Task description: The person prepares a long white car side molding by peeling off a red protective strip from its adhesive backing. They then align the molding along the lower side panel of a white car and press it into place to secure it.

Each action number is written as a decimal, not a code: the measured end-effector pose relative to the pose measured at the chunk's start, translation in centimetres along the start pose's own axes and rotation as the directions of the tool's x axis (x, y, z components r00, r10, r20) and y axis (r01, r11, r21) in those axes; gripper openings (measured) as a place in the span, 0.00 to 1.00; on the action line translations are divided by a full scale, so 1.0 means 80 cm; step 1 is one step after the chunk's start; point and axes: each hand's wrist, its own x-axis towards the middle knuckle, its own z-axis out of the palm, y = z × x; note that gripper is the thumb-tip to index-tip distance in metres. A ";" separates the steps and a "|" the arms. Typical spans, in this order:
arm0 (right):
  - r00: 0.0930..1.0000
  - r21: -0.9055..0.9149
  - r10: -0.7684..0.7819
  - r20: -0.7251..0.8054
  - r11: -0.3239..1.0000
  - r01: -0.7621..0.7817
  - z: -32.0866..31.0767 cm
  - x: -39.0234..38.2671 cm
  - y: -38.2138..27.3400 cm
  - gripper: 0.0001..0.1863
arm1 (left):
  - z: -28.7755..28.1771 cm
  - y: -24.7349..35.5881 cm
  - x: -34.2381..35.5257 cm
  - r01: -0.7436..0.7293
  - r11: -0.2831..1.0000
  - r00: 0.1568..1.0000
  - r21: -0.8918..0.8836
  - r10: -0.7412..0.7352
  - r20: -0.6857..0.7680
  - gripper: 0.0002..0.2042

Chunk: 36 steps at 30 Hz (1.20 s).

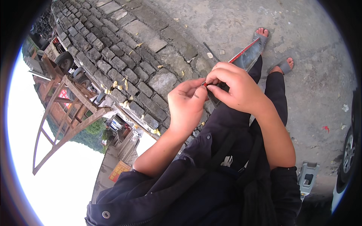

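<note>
your left hand (186,107) was pinched shut on a small red-tipped bit | your right hand (235,88) was pinched on the same bit, over the grey red-edged panel (247,56) on your lap | risk: fingertip-only hold could've slipped, dropping it onto the cobbles (113,56)

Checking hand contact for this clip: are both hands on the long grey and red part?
Yes, the left hand and right hand pinch together at the grey and red part.

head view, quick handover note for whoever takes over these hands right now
Left hand: fingertips pinched at the near end of the grey panel with the red edge.
Right hand: fingertips pinched at the same spot, thumb to thumb with the left.
The panel lies along the lap, far end toward the sandalled feet.
Done or left: cannot tell; what is pinched is hidden.
</note>
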 end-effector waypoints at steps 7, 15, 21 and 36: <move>0.996 -0.084 -0.079 -0.036 0.994 0.076 -0.004 0.004 -0.002 0.05 | 0.000 0.003 0.000 0.003 1.000 0.999 -0.014 -0.003 0.035 0.11; 0.998 -0.110 -0.012 0.065 0.994 0.019 -0.017 0.004 -0.009 0.06 | 0.002 0.006 -0.004 -0.001 0.999 0.996 0.037 -0.002 0.086 0.12; 0.998 -0.127 -0.031 0.063 0.991 0.039 -0.018 0.001 -0.009 0.06 | 0.006 0.010 -0.005 -0.001 0.998 0.996 0.068 -0.006 0.092 0.12; 0.998 -0.144 -0.070 -0.006 0.987 0.069 -0.025 -0.003 -0.013 0.07 | 0.008 0.010 -0.009 -0.017 1.000 0.994 0.017 0.015 0.107 0.13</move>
